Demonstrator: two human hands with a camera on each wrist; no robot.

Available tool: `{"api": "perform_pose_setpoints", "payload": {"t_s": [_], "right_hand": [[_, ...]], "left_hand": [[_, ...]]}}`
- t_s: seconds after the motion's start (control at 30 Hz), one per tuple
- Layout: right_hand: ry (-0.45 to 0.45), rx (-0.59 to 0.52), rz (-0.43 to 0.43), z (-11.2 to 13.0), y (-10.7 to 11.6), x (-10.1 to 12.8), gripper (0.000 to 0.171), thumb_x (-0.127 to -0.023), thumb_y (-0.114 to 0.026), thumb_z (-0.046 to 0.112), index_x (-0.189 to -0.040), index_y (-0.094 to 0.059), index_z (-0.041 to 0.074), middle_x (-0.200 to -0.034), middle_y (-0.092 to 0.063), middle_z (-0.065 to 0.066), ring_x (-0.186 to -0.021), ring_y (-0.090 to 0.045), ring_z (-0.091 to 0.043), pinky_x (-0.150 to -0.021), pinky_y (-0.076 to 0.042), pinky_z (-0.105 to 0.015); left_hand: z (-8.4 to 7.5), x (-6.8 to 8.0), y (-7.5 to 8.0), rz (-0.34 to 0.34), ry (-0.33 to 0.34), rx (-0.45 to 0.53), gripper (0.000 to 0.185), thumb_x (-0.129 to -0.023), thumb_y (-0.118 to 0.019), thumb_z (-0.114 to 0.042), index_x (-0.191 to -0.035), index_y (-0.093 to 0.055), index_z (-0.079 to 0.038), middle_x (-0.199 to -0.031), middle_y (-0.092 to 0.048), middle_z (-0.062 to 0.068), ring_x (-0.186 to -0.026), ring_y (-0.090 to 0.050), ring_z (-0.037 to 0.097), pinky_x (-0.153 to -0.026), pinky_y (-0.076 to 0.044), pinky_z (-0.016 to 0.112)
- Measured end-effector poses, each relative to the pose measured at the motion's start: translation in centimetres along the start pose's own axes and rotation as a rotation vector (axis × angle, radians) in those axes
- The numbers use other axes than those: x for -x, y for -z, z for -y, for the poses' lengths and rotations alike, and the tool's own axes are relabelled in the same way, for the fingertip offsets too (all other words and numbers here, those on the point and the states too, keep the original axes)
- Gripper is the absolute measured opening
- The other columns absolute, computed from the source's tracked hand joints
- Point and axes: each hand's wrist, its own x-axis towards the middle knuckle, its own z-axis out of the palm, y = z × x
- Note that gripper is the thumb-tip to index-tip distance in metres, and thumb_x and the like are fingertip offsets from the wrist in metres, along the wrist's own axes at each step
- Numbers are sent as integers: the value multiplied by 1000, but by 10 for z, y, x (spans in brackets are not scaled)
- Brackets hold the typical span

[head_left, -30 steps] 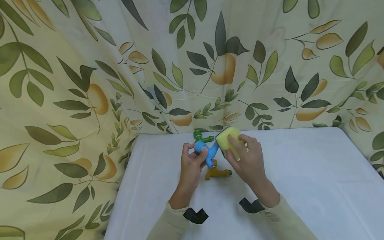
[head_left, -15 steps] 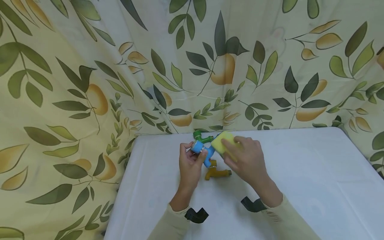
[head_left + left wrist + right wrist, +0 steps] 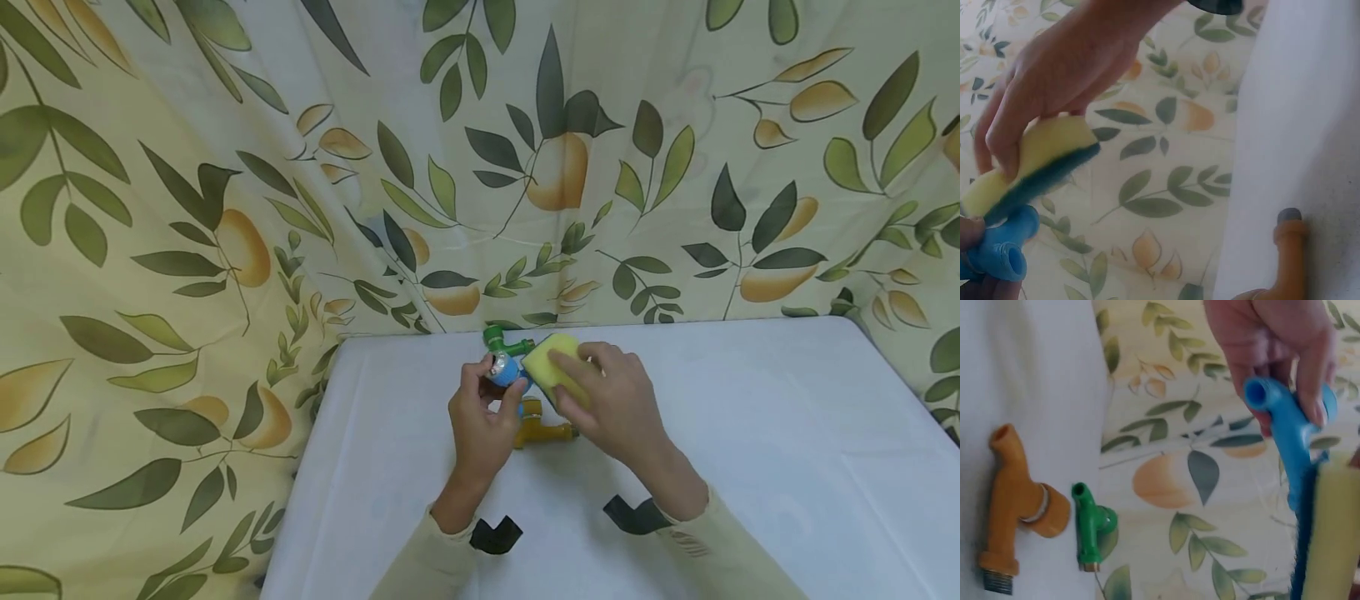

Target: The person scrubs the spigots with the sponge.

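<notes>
My left hand [image 3: 482,429] grips a blue plastic tap [image 3: 1290,428] by its handle end, thumb and fingers around it, raised above the table. My right hand [image 3: 622,408] holds a yellow sponge [image 3: 557,367] with a dark green scouring side. In the left wrist view that scouring side lies right along the blue tap's body [image 3: 1019,225], and the right wrist view shows it against the tap's far end. Below the hands, an orange-brown tap [image 3: 542,431] lies on the table, partly covered by the left hand in the head view.
A small green tap [image 3: 507,342] lies at the back of the white table [image 3: 765,433], behind the blue one. A leaf-patterned curtain [image 3: 480,167] hangs along the table's far and left edges. Black angled mounts [image 3: 495,535] sit at both wrists.
The left hand has turned the blue tap, so its knob end now faces the head camera. The sponge has shifted left and slightly down along the tap with the right hand.
</notes>
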Motion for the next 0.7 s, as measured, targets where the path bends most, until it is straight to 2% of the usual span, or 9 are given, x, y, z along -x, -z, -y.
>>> {"api": "perform_pose_setpoints", "payload": {"t_s": [0.13, 0.23, 0.37, 0.47, 0.57, 0.7], "right_hand": [[-77, -42, 10, -1, 3, -3, 38, -86, -66, 23, -121, -72, 11, -102, -62, -17, -79, -58, -27, -60, -46, -38], [-47, -70, 56, -2, 6, -4, 39, -83, -70, 22, -121, -73, 13, -103, -61, -15, -81, -57, -25, -61, -47, -36], [-71, -68, 39, -5, 9, -6, 37, -83, -70, 20, -120, -73, 13, -102, -60, -15, -78, -56, -24, -59, -46, -34], [-61, -86, 64, -4, 11, -6, 37, -83, -72, 20, -119, -74, 12, -103, -59, -13, -79, -55, -22, -59, -46, -33], [-31, -74, 87, -4, 13, -6, 38, -81, -73, 23, -118, -74, 14, -102, -60, -12, -77, -56, -23, -59, -45, -33], [-70, -56, 73, -5, 12, -5, 37, -83, -71, 23, -119, -73, 13, -102, -59, -13, -77, -56, -23, -58, -44, -33]], "left_hand": [[3, 4, 1, 43, -98, -113, 39, -93, -75, -10, -123, -53, 2, -110, -67, 18, -88, -72, 24, -75, -62, 27], [3, 4, 3, 61, -181, -174, 40, -92, -75, -8, -124, -53, 2, -112, -67, 18, -94, -72, 24, -78, -62, 25], [4, 3, 5, 99, -297, -216, 45, -85, -79, 2, -124, -54, 2, -111, -65, 19, -96, -72, 26, -81, -61, 23], [6, 4, 5, 112, -376, -261, 51, -80, -81, 7, -124, -55, 2, -109, -64, 20, -96, -73, 27, -83, -61, 25], [6, 5, 6, 118, -414, -289, 52, -79, -81, 7, -124, -56, 0, -109, -64, 20, -97, -73, 27, -85, -61, 27], [6, 6, 6, 144, -428, -309, 50, -82, -80, 4, -125, -57, -2, -111, -64, 19, -99, -72, 26, -87, -61, 27]]}}
